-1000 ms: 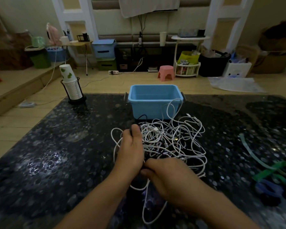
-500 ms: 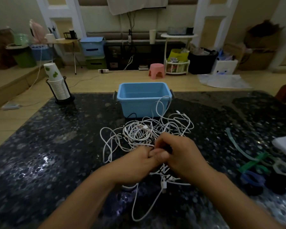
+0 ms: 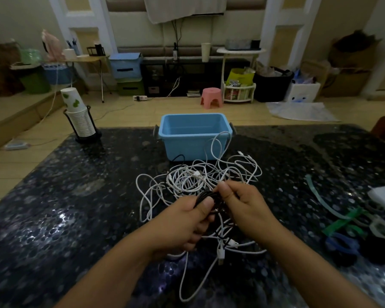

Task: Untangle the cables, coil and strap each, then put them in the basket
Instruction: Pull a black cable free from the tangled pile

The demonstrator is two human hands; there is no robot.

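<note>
Both hands had lifted since the earlier frame; left hand and right hand pinched black cable above the white tangle mid-table; blue basket at the far edge lay empty; nothing coiled.

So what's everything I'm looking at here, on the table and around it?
white cables: several, tangled, table centre
black cable: one bundle, pinched by both hands
basket: one, blue, behind the tangle, nothing visible inside
straps: several, green, blue, pale, black, table's right side
paper cups: one stack, white with green leaves, in black holder, far left
table: one, dark, speckled
stool: one, pink, on the floor behind
left hand: grips black cable
right hand: pinches black cable
</note>
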